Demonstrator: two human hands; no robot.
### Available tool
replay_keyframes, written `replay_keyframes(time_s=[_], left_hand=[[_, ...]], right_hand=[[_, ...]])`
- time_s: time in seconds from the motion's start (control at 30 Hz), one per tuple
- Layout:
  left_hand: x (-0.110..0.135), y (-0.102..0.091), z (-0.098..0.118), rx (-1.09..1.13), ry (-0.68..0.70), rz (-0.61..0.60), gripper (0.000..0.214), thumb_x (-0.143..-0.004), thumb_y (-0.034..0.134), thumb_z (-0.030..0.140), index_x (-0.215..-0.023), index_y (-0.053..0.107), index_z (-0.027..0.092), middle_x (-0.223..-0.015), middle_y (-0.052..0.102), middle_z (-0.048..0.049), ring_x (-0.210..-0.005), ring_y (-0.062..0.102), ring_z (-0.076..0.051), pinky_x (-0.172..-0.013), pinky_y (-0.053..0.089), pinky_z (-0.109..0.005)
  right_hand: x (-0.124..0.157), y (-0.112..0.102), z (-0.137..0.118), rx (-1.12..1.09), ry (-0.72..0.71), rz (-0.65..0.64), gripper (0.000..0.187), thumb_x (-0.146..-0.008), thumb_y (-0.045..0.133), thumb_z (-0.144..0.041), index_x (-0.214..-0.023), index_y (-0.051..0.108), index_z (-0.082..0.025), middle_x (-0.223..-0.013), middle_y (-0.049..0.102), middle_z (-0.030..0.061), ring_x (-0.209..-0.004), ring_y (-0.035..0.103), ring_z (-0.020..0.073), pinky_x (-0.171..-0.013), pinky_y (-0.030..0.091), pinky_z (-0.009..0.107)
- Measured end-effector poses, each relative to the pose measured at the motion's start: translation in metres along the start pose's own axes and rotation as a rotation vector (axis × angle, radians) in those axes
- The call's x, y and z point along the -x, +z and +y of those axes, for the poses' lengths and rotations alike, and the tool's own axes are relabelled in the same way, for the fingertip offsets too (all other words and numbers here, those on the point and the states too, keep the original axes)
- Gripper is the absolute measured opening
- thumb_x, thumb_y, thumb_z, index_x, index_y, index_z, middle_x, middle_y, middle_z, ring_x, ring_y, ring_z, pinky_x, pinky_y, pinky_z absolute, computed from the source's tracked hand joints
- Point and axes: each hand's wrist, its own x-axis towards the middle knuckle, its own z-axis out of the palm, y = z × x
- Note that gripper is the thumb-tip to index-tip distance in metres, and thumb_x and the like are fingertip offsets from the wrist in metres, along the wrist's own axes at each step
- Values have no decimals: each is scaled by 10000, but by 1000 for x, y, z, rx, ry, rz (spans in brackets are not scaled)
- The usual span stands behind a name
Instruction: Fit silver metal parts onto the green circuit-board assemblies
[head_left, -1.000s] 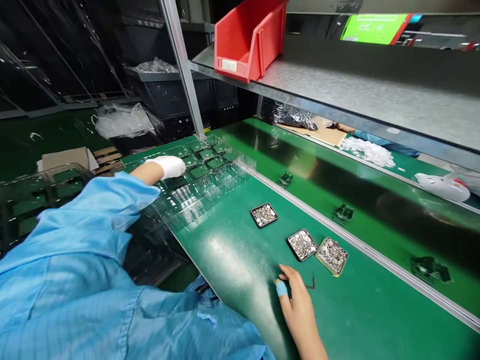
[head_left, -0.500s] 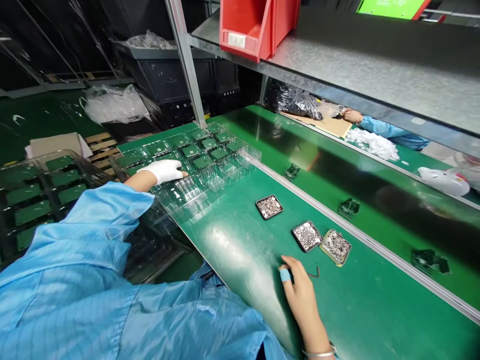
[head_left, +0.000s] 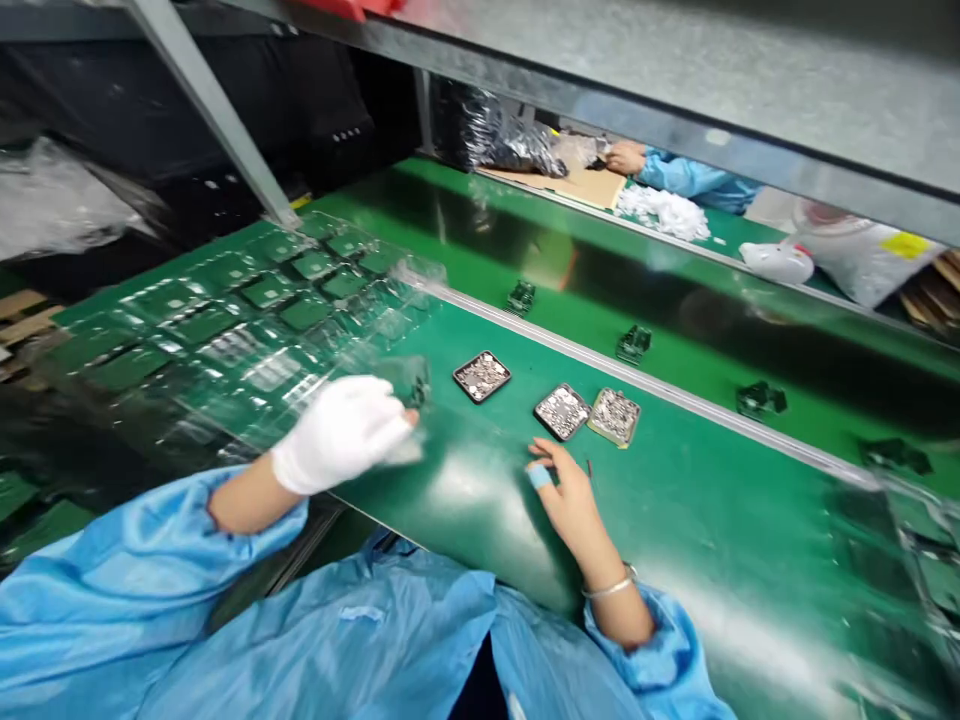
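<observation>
My left hand (head_left: pixel 341 432), in a white glove that leaves fingertips bare, is closed on a thin greenish circuit board (head_left: pixel 411 378), smeared by motion. It is above the bench at the near right edge of a clear plastic blister tray (head_left: pixel 274 370) with green boards in its pockets. My right hand (head_left: pixel 566 492) rests on the green bench, fingers loosely apart and holding nothing, blue tape on one finger. Just beside it lies a thin dark rod (head_left: pixel 589 468), partly hidden. Ahead are small square dishes of metal bits: two dark ones (head_left: pixel 481 377) (head_left: pixel 562 411) and a yellowish one (head_left: pixel 615 416).
A metal rail (head_left: pixel 540 338) divides the bench from a green strip carrying several small board assemblies (head_left: pixel 634 343). A grey shelf (head_left: pixel 637 90) overhangs the back. Across the strip, another person's hand (head_left: pixel 626 157) is near white pieces (head_left: pixel 664 212). Another clear tray (head_left: pixel 926 540) stands at right.
My left hand has left the tray and moved right with a circuit board in it. The view has swung right and down. My right hand stays resting on the bench.
</observation>
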Motion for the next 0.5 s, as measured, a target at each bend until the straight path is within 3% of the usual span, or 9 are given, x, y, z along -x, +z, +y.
replay_keyframes(time_s=[0.07,0.13,0.27,0.37,0.43,0.5], left_hand=[[-1,30,34,11,345,-97,259,-902,449,192,-777,661,271,-637,619,-8,-621,577,-161,-854,543,-426],[-1,57,64,22,565,-112,281,-898,433,122,-837,671,259,-656,634,-14,-621,582,-152,-836,549,-398],[-2,84,95,140,697,-77,255,-877,459,82,-842,657,240,-641,622,-12,-595,560,-150,-762,543,-369],[-18,79,85,192,544,-111,225,-868,484,139,-747,641,245,-616,600,-10,-600,560,-161,-754,518,-363],[-38,73,64,129,233,-156,221,-857,487,217,-700,643,232,-669,625,-46,-685,599,-196,-782,493,-389],[-63,72,38,63,-185,-194,216,-842,506,275,-693,649,212,-775,661,-73,-810,623,-227,-844,462,-389]], right_hand=[[-3,12,-9,-239,13,-91,494,-894,527,-305,-1373,445,-221,-1286,614,129,-1042,654,187,-896,545,363],[-6,23,-11,-388,43,-138,559,-882,546,-316,-1410,388,-221,-1327,581,135,-1079,641,180,-895,545,344],[-6,26,-5,-372,99,-117,455,-857,581,-310,-1295,512,-207,-1256,606,107,-1078,627,177,-900,542,332],[-2,12,-1,-219,18,-122,434,-836,612,-256,-1265,549,-220,-1234,613,86,-1102,617,186,-952,524,362],[0,4,-2,-139,-94,-165,458,-845,565,-167,-1297,536,-228,-1303,589,84,-1204,570,194,-1048,464,401],[1,0,-3,-92,-182,-216,544,-838,458,-55,-1345,503,-244,-1402,531,67,-1316,486,182,-1131,384,424]])
